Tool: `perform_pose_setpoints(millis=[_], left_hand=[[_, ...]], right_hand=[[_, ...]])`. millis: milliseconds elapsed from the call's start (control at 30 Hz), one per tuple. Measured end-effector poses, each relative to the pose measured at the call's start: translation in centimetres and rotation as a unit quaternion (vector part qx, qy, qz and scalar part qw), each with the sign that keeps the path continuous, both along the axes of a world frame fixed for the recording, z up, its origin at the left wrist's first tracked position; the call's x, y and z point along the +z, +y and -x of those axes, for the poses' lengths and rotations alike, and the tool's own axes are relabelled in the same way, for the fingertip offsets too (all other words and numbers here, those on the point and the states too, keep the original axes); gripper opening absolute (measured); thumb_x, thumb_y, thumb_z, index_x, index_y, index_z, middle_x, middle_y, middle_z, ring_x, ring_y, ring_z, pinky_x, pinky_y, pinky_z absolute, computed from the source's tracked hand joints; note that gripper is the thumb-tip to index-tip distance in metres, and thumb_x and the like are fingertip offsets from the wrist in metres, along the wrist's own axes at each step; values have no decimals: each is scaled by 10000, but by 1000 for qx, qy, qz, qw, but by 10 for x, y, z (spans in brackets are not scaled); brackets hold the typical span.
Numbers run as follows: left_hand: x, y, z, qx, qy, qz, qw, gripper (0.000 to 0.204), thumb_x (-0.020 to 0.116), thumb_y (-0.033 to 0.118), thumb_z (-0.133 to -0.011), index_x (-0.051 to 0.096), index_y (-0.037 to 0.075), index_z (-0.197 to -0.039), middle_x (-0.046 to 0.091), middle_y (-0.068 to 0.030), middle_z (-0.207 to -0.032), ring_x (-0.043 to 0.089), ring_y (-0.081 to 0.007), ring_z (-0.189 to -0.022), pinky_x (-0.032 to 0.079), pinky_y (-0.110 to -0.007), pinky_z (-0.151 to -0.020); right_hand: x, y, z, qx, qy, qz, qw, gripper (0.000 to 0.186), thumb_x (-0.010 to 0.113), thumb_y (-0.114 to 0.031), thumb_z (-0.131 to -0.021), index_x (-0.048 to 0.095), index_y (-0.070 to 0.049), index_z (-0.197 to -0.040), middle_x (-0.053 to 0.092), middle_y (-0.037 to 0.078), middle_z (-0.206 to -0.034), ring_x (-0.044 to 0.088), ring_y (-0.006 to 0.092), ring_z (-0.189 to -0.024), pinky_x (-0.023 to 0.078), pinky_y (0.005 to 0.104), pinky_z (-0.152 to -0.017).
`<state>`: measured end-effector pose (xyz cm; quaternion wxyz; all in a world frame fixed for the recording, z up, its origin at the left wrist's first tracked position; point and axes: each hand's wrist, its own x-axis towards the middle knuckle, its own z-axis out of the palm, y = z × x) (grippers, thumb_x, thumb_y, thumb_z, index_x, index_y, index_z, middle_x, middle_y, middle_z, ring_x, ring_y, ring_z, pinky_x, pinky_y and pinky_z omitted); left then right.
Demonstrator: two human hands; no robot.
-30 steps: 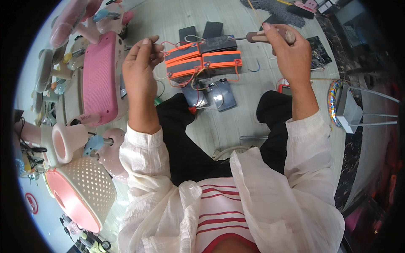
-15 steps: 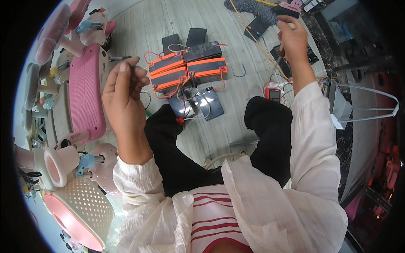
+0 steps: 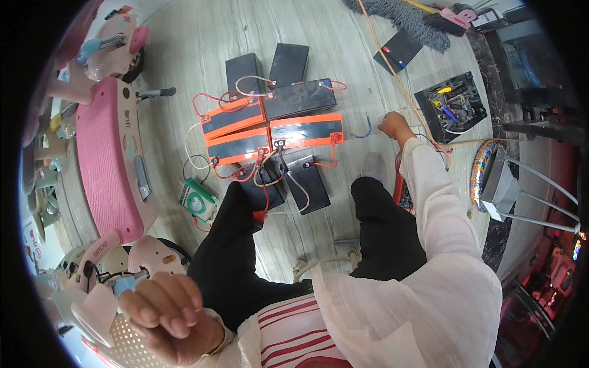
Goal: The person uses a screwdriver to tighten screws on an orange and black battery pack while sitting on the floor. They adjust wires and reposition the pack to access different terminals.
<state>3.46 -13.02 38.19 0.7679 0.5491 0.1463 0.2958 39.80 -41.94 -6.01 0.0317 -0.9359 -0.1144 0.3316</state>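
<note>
My right hand (image 3: 396,127) reaches down to the floor right of the batteries, fingers curled together beside a thin pale wire (image 3: 376,101); what they grip, if anything, is hidden. A short blue wire (image 3: 368,127) lies just left of it. Held up at the lower left, my left hand (image 3: 172,319) has its fingers bent in, and nothing shows in them. Between my feet and beyond are orange-banded batteries (image 3: 239,147) and black batteries (image 3: 300,99), packed together and linked by red, white and black leads (image 3: 265,175).
At right sits a black tray of tools (image 3: 423,98), with a loose black battery (image 3: 397,51) and grey mop (image 3: 408,21) farther off. A long thin rod (image 3: 392,67) crosses there. Pink scooters (image 3: 110,165) line the left; a green-and-white device (image 3: 197,201) lies near my left leg.
My right hand has come down and nearer, from above the tool tray to the floor beside the wires. My left hand has drawn back toward my body. The view has shifted, uncovering the tray.
</note>
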Motion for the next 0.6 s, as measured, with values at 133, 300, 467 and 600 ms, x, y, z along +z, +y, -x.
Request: perform_pose_setpoints(millis=[133,300,467,600], left_hand=[[-12,16,-20,53,14,27,998,151,552,203,-1025,512,59,-1006,449,5,-712,411,-110,-646,365,-283,-623],[-12,34,-45,29,53,28,998,176,521,234,-1051,507,72,-986,444,-1,-687,421,-117,-632,376,-295,-608],[-20,36,-64,8,51,30,998,173,523,229,-1049,507,70,-983,453,-9,-707,415,-116,-619,374,-289,-601],[-21,30,-70,-12,49,43,998,172,546,212,-1034,501,55,-977,461,-11,-732,416,-113,-627,368,-282,-600]], right_hand=[[-21,14,7,23,-8,-25,999,421,749,-318,-798,705,35,-1024,706,222,-1050,677,372,-999,543,431,-864],[-26,40,5,-21,34,-12,999,435,760,-348,-799,700,7,-1042,700,216,-1095,664,376,-1043,528,439,-902],[-43,28,-3,-40,-36,-31,998,334,757,-294,-773,705,-14,-948,720,201,-990,683,391,-966,531,454,-862],[-18,14,-16,-79,11,-164,983,226,715,-193,-788,688,-11,-920,733,166,-920,700,287,-785,552,391,-692]])
